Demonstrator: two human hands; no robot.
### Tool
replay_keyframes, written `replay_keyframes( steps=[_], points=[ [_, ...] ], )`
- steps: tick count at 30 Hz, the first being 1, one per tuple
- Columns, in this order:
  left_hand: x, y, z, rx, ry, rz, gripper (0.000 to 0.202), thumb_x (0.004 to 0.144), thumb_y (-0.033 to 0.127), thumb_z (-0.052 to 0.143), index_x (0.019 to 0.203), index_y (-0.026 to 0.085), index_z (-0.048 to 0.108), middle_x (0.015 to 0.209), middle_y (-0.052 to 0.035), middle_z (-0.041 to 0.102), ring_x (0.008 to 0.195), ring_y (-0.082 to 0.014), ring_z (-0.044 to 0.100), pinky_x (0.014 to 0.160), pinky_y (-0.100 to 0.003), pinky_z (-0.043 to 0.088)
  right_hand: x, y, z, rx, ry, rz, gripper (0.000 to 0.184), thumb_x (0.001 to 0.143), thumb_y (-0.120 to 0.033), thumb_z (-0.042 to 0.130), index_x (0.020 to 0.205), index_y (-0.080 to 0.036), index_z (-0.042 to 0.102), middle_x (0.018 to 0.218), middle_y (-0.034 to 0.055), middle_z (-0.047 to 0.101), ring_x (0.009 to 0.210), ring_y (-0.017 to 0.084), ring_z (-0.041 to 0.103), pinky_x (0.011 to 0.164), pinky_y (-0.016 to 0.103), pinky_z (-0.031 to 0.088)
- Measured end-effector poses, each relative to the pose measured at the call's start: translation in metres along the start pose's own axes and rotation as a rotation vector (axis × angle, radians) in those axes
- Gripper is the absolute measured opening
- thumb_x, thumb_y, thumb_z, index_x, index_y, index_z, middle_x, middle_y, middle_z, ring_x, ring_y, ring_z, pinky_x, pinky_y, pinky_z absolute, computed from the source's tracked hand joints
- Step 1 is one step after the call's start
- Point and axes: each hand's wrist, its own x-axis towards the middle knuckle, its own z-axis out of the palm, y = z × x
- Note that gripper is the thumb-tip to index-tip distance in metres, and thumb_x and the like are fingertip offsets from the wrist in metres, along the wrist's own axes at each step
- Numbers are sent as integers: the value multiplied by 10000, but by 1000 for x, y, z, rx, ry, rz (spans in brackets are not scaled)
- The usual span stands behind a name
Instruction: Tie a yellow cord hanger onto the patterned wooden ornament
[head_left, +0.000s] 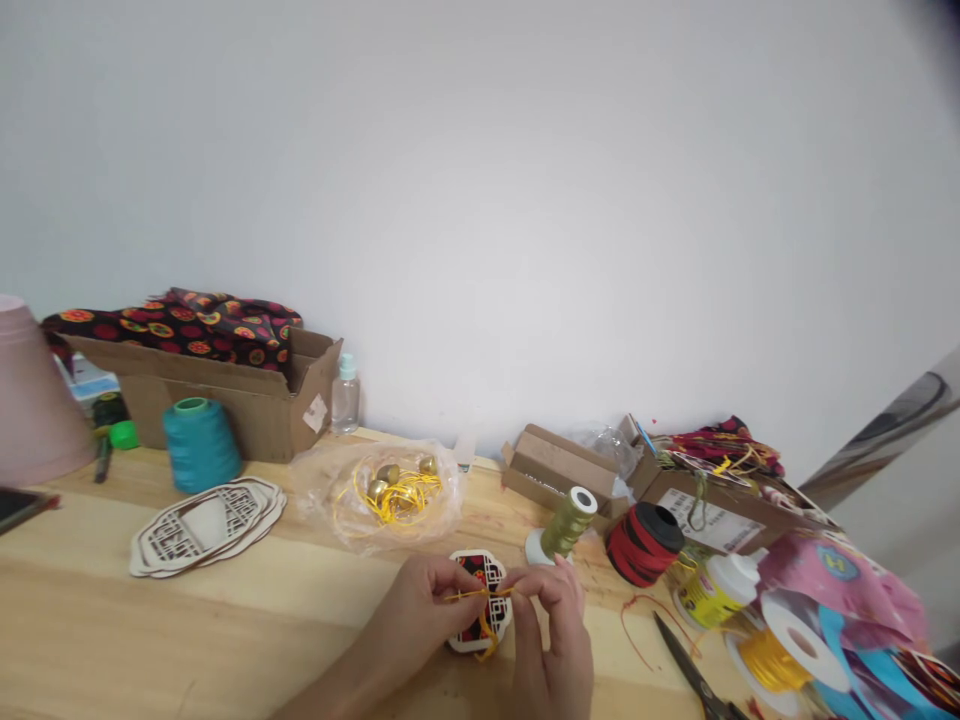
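Note:
Between my hands, a small wooden lattice ornament (495,620) with red and black patterned fabric lies on the table. A yellow cord (487,632) crosses its face, and a loose end hangs over the lower part. My left hand (427,605) pinches one part of the cord at the ornament's left side. On the right, my right hand (551,625) pinches the other part between thumb and finger. The two pinches are close together, with a short stretch of cord between them. Fingers cover part of the ornament's edges.
A plastic bag (315,490) holds bells with yellow cords. Wooden lattice cutouts (202,530) and a teal thread cone (199,445) stand left. To the right are an olive spool (568,525), a red-black spool (645,545), a glue bottle (716,590), scissors (690,665) and a yellow cord spool (780,655).

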Motion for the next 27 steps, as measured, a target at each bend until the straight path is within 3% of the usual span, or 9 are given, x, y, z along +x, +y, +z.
replay_keyframes(
  steps=[1,3,6,10,17,22,27],
  points=[
    [-1,0,1,3,-5,-2,211,563,307,660,600,100,659,562,-33,669,533,-157,581,519,-231,436,0,0,0,-10,26,2,147,770,-225,443,628,-219,479,620,-31,570,643,148,522,912,391,174],
    [-2,-1,2,-6,-36,-15,207,574,302,651,605,98,666,562,-40,670,520,-154,575,513,-234,431,0,2,-1,6,64,87,139,771,-241,443,640,-214,482,640,-19,570,673,154,523,881,368,231],
    [-3,-1,6,-19,-69,-11,208,589,304,641,609,100,676,550,-37,665,509,-146,566,508,-227,419,3,8,-1,151,104,308,138,754,-306,467,673,-195,480,647,-2,555,648,150,520,664,266,380],
    [-2,-3,6,-60,-87,-6,221,576,321,658,618,105,676,544,-29,661,515,-141,566,513,-222,414,6,12,2,367,119,521,183,729,-361,495,682,-188,456,552,-38,500,487,105,469,466,194,378],
    [4,-12,-2,-280,-96,20,219,614,300,649,757,136,670,657,-35,685,617,-152,592,591,-235,439,4,8,3,440,45,514,153,751,-340,486,696,-200,461,617,-31,552,557,115,509,537,206,420],
    [8,-16,-4,-243,-93,10,207,626,304,640,718,123,679,604,-35,679,574,-146,582,557,-231,427,5,13,3,499,1,516,147,760,-330,487,705,-196,467,647,-20,574,603,121,527,565,206,425],
    [8,-12,-4,-177,-64,-14,221,611,307,647,694,105,679,613,-48,685,558,-146,577,545,-234,421,4,22,5,625,-13,651,161,751,-341,503,705,-189,478,644,-20,580,594,116,525,576,219,424]
  ],
)
